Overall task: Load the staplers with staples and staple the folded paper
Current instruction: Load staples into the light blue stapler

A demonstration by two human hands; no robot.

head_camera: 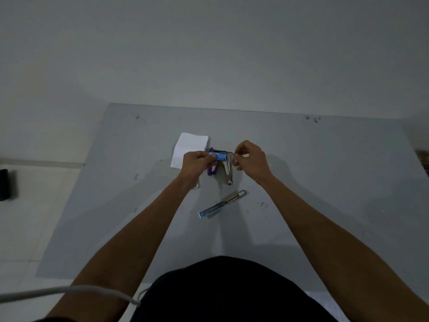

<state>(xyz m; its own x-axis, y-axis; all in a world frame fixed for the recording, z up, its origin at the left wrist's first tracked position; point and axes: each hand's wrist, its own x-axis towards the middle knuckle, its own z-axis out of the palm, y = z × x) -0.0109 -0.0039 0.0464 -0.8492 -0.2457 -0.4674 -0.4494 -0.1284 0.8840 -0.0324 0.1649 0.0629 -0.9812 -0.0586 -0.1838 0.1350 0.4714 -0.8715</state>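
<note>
Staple box (pixel 219 156): gripped in left hand (pixel 197 161); right hand (pixel 249 156) pinches grey strip (pixel 228 155) at its end, likely drawing staples for opened blue stapler (pixel 221 204) nearby. Folded paper (pixel 190 147) behind.

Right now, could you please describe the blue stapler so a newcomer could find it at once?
On the grey mat, look nearer the person than the left hand and right hand. The blue stapler lies alone there, swung open flat in a long diagonal. Unlike the purple stapler and silver stapler beneath the hands, it has a pale blue end.
</note>
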